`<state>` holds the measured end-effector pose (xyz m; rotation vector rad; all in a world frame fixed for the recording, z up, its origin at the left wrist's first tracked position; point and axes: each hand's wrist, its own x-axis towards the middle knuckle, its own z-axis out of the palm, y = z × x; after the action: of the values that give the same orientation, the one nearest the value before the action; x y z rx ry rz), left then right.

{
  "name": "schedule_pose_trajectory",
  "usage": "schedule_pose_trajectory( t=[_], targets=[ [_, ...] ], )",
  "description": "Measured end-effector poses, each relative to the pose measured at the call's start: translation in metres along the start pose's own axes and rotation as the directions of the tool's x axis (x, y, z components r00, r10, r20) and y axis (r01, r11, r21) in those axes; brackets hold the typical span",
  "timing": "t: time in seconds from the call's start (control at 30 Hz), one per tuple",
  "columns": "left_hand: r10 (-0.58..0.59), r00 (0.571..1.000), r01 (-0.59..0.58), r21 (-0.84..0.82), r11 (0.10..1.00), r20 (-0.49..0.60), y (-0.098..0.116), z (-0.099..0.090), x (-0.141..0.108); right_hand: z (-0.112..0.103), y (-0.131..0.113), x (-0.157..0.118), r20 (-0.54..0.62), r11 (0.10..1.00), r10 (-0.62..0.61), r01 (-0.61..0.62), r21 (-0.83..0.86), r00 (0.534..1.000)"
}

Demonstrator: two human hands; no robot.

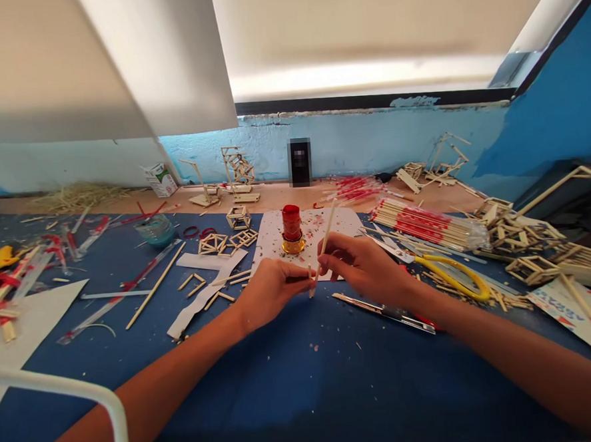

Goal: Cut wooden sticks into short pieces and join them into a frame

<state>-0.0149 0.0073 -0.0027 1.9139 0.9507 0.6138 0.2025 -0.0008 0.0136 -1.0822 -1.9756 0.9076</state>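
Observation:
My left hand (pixel 267 289) pinches a short wooden stick (pixel 310 288) held upright between thumb and fingers. In my right hand (pixel 361 260) is a long thin wooden stick (pixel 330 225), tilted, its lower end close to the short piece. Whether the two sticks touch, I cannot tell. Just beyond my hands, a red candle-like cylinder (pixel 291 222) on a gold base (pixel 293 245) stands on a speckled white sheet (pixel 269 230). Below my right hand lies a utility knife (pixel 381 311), and yellow-handled scissors (pixel 454 276) rest to its right, partly behind the wrist.
Packs of red-wrapped sticks (pixel 420 223) and stick frames (pixel 531 233) crowd the right. Small stick cubes (pixel 238 217), paper strips (pixel 207 300) and a glass jar (pixel 156 229) sit to the left. A white curved bar (pixel 118 418) crosses the lower left.

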Motion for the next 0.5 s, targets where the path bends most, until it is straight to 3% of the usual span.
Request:
schedule_pose_trajectory(
  t=[0.13, 0.3, 0.5],
  targets=[
    [0.050, 0.997, -0.055, 0.082, 0.995, 0.053, 0.001, -0.001, 0.000, -0.001, -0.002, 0.004, 0.034, 0.998, 0.008, -0.010, 0.067, 0.999],
    [0.103, 0.993, -0.111, 0.145, 0.983, 0.057, -0.003, -0.004, -0.001, 0.001, -0.001, 0.003, 0.047, 0.999, 0.004, -0.002, -0.048, 0.999],
    [0.130, 0.990, -0.137, 0.158, 0.978, 0.054, -0.008, 0.002, -0.003, 0.007, 0.008, 0.006, 0.127, 0.999, 0.031, -0.029, -0.012, 0.991]
  ],
)
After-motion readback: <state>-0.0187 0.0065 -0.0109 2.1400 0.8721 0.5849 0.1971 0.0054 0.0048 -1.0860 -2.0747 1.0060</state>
